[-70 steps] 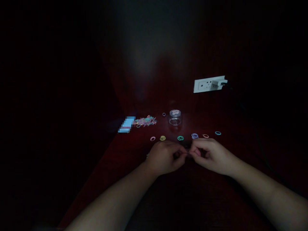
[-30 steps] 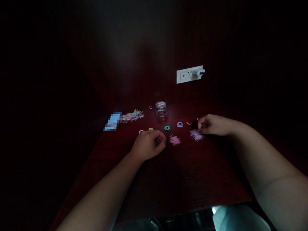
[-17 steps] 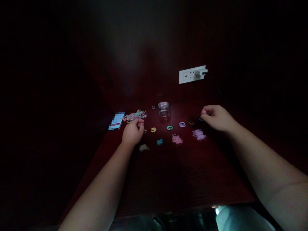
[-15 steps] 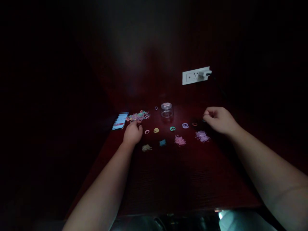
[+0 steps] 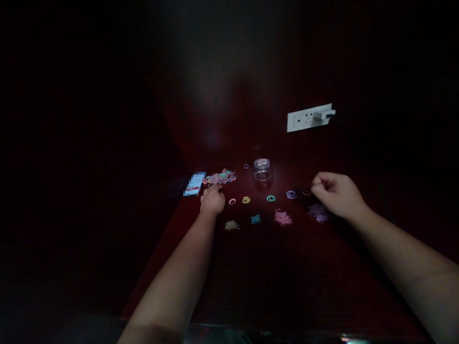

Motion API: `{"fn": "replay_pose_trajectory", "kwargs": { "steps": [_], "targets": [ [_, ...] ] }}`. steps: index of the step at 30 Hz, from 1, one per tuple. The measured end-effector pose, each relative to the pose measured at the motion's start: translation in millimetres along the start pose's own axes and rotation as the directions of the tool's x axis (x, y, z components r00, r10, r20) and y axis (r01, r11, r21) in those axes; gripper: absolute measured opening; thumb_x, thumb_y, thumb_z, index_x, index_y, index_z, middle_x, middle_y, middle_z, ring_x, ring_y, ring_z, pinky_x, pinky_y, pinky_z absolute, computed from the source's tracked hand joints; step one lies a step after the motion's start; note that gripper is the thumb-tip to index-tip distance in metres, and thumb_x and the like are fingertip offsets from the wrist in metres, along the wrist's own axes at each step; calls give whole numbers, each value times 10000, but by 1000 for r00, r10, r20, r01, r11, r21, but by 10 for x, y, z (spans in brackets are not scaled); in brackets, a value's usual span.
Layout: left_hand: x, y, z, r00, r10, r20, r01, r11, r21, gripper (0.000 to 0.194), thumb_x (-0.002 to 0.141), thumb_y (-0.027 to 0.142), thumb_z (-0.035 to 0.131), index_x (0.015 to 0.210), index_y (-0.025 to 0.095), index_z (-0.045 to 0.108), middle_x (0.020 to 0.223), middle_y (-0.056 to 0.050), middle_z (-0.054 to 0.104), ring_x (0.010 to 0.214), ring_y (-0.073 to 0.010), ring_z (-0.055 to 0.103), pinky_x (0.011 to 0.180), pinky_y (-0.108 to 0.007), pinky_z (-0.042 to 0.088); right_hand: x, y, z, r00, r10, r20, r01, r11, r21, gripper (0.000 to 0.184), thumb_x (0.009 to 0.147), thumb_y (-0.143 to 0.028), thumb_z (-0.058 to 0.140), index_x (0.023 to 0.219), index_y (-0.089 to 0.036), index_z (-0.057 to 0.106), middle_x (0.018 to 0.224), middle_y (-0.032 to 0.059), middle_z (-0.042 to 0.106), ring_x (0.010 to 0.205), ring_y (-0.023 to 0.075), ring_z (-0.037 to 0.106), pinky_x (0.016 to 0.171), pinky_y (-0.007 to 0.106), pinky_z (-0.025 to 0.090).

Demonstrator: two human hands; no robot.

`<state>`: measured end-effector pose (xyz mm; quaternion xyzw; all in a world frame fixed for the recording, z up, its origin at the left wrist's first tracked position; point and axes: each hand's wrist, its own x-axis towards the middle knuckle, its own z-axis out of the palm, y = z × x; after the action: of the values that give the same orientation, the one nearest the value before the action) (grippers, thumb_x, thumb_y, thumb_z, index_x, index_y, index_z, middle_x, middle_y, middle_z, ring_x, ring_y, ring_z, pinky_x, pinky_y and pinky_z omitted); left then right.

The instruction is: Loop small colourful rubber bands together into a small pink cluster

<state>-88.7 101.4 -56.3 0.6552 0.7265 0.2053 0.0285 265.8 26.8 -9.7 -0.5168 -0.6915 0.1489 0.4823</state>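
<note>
Reaching with your left hand (image 5: 213, 200) to the near edge of the mixed pile of small coloured bands (image 5: 219, 177) at the far left of the table (image 5: 272, 267); fingertips sit at or on the pile, fingers curled downward. Too dark to tell whether a band is actually pinched.

Your right hand (image 5: 337, 193) is over the right side, loosely fisted, thumb and forefinger drawn together at the front. Cannot tell if anything sits between them. It hovers just beside the purple heap (image 5: 318, 212) and near the orange ring (image 5: 306, 193).

Layout on the dark red wood:
- Far row of single rings, left to right: pink ring (image 5: 232, 201), yellow ring (image 5: 245, 199), green ring (image 5: 271, 198), lilac ring (image 5: 291, 194), then the orange one.
- Near row of sorted heaps: pale yellow heap (image 5: 231, 225), blue heap (image 5: 256, 219), pink heap (image 5: 283, 217), then the purple one. Heaps lie apart from each other, each roughly in front of a ring.
- Small clear jar (image 5: 262, 170) stands upright behind the rings, something pink inside near the top. A lone purple ring (image 5: 245, 166) lies just to its left.
- Phone (image 5: 194, 184) lies flat, screen lit, touching or just beside the left end of the mixed pile.
- White wall socket (image 5: 309, 119) on the back panel, with a plug (image 5: 327, 114) in its right end.
</note>
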Motion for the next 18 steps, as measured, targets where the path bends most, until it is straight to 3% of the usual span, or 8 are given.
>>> {"fn": "replay_pose_trajectory", "kwargs": {
  "steps": [8,14,18],
  "targets": [
    [84,-29,7,1000,-4,-25,4,1000,-5,434,906,225,454,1299,199,638,1377,-100,608,1284,-338,528,1083,-481,426,-9,-43,6,1000,-21,0,21,1000,5,162,688,-250,531,552,-219,448,523,-33,432,493,117,398,479,251,317],
    [84,-59,-40,998,-4,-63,0,998,-64,373,898,206,517,1228,170,688,1236,-109,701,1173,-251,636,1051,-330,459,-15,-82,9,999,-45,-12,45,999,16,168,696,-245,525,550,-215,447,523,-34,426,498,115,394,484,249,318],
    [60,-74,-86,996,-33,-79,25,995,-97,339,882,243,576,1185,175,712,1097,-107,754,1050,-233,698,966,-301,508,-24,-90,21,999,-43,-7,43,999,27,158,696,-243,518,555,-214,454,523,-34,431,494,113,391,480,248,313]
  ]
}}
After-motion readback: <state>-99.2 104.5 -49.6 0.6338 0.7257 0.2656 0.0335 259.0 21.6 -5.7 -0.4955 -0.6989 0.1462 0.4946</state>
